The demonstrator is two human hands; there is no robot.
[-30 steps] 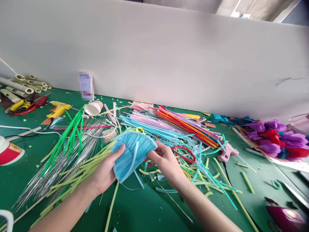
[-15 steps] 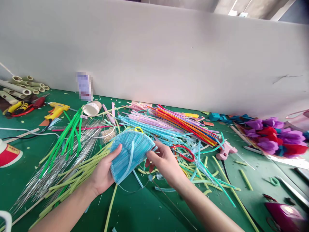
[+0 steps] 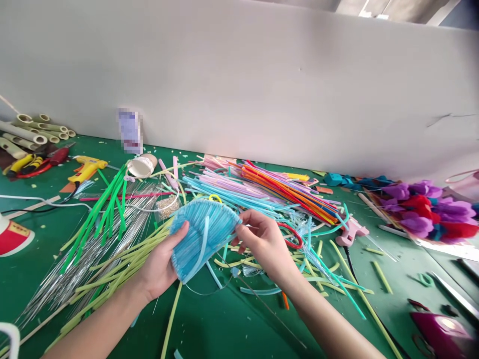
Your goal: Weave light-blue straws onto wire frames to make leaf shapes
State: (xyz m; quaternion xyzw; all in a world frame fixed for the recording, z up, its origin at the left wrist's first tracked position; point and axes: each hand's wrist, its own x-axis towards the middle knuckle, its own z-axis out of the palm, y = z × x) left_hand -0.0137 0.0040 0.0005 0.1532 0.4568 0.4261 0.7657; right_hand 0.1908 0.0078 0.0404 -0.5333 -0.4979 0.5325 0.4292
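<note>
A fan-shaped piece made of light blue tubes (image 3: pixel 202 234) is held up over the green table (image 3: pixel 232 324). My left hand (image 3: pixel 160 267) grips its lower left edge, thumb on the front. My right hand (image 3: pixel 262 244) pinches its right edge with thumb and fingertips. A thin wire loop hangs below the fan. Under and behind it lies a heap of coloured tubes (image 3: pixel 269 192) in blue, pink, orange and red. Pale yellow-green tubes (image 3: pixel 112 271) lie under my left wrist.
Silver wires (image 3: pixel 82 254) and bright green tubes (image 3: pixel 107 209) spread at left. A yellow glue gun (image 3: pixel 86 169), a paper cup (image 3: pixel 141 167) and bamboo-like pipes (image 3: pixel 30 132) sit at the back left. A pink glue gun (image 3: pixel 350 234), red-handled scissors (image 3: pixel 294 237) and purple and red flowers (image 3: pixel 430 209) are at right. A grey wall stands behind.
My right hand has shifted slightly up and right along the fan's right edge. The left hand and the fan have hardly moved.
</note>
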